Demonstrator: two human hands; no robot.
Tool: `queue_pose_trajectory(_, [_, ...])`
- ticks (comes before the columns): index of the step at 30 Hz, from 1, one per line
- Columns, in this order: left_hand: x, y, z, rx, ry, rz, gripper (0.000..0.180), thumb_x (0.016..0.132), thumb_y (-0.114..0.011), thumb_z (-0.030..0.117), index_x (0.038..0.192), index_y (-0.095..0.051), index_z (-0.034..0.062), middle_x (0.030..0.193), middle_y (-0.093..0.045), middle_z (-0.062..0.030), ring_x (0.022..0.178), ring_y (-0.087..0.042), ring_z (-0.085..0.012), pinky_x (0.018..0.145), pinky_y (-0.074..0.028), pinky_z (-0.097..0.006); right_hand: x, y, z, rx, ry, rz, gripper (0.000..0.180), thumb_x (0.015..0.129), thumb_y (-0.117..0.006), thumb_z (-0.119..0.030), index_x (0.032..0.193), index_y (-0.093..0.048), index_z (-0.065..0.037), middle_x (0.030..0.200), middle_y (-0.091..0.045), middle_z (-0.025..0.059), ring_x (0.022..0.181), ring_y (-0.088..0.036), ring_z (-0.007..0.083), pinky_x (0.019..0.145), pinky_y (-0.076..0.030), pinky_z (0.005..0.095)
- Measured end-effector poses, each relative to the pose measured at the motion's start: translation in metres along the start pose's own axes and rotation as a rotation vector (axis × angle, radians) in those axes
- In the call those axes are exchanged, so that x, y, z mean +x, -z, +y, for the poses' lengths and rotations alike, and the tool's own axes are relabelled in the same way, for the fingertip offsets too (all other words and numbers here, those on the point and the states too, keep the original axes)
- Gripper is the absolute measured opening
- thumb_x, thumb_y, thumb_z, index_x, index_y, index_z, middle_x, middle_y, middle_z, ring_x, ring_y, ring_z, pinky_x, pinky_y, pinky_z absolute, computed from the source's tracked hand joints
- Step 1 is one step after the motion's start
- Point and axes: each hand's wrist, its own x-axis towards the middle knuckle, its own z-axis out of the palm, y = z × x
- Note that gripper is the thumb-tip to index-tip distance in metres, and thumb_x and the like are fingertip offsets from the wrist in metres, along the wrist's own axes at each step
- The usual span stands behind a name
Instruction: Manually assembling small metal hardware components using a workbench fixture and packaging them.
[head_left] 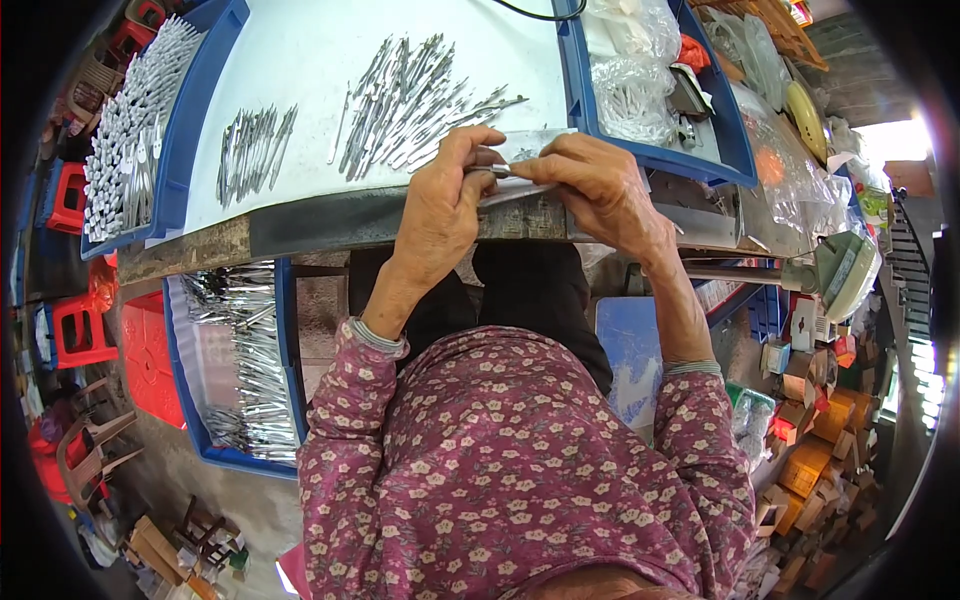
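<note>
My left hand [445,205] and my right hand [600,185] meet at the near edge of a white work surface [300,60]. The left fingers pinch a small silver metal piece [497,170], its tip pushed into the mouth of a narrow clear plastic sleeve [535,160] that the right fingers hold. A loose heap of similar silver metal pieces [410,100] lies just beyond the hands. A smaller bunch of metal pieces [250,150] lies further left on the same surface.
A blue tray [130,120] at far left holds rows of bagged pieces. Another blue tray [245,365] of bagged pieces sits below the table on the left. Clear plastic bags [630,90] fill a blue tray at right. Red stools [70,195], cartons [820,450] surround.
</note>
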Motion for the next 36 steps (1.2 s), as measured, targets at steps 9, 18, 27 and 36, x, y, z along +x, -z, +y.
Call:
queue_pose_trajectory(9, [0.004, -0.001, -0.027, 0.65, -0.217, 0.214, 0.012, 0.073, -0.062, 0.002, 0.081, -0.055, -0.0003, 0.077, -0.054, -0.0115, 0.069, -0.055, -0.0291, 0.06, -0.043, -0.038, 0.001, -0.019, 0.02, -0.096, -0.063, 0.05, 0.031, 0.069, -0.059, 0.004, 0.096, -0.06, -0.01, 0.077, -0.054, 0.0067, 0.074, -0.055, 0.0253, 0.062, -0.044, 0.0333])
queue_pose_trajectory(18, [0.002, 0.0, -0.033, 0.577, -0.213, 0.23, 0.006, 0.072, -0.061, 0.0, 0.078, -0.058, -0.0005, 0.075, -0.051, -0.0102, 0.067, -0.052, -0.0246, 0.059, -0.041, -0.032, 0.029, -0.023, -0.001, 0.691, -0.447, 0.354, 0.019, 0.084, -0.056, -0.009, 0.101, -0.061, -0.002, 0.077, -0.059, 0.0002, 0.066, -0.05, 0.0061, 0.057, -0.042, 0.0192])
queue_pose_trajectory(27, [0.003, -0.002, -0.035, 0.529, -0.23, 0.243, 0.005, 0.07, -0.062, 0.0, 0.071, -0.057, -0.0003, 0.073, -0.049, -0.009, 0.071, -0.051, -0.0265, 0.061, -0.041, -0.036, 0.021, -0.025, -0.002, 0.127, -0.233, 0.274, 0.023, 0.082, -0.06, -0.018, 0.096, -0.055, -0.001, 0.072, -0.058, 0.0104, 0.061, -0.056, 0.0232, 0.057, -0.043, 0.0324])
queue_pose_trajectory(36, [0.001, 0.0, -0.035, 0.514, -0.244, 0.238, 0.006, 0.071, -0.061, 0.0, 0.073, -0.056, -0.0003, 0.074, -0.049, -0.0095, 0.071, -0.052, -0.027, 0.061, -0.042, -0.036, 0.03, -0.018, -0.028, 0.28, -0.045, 0.569, 0.019, 0.08, -0.064, -0.01, 0.09, -0.053, 0.001, 0.067, -0.058, 0.0131, 0.056, -0.058, 0.0203, 0.05, -0.044, 0.0307])
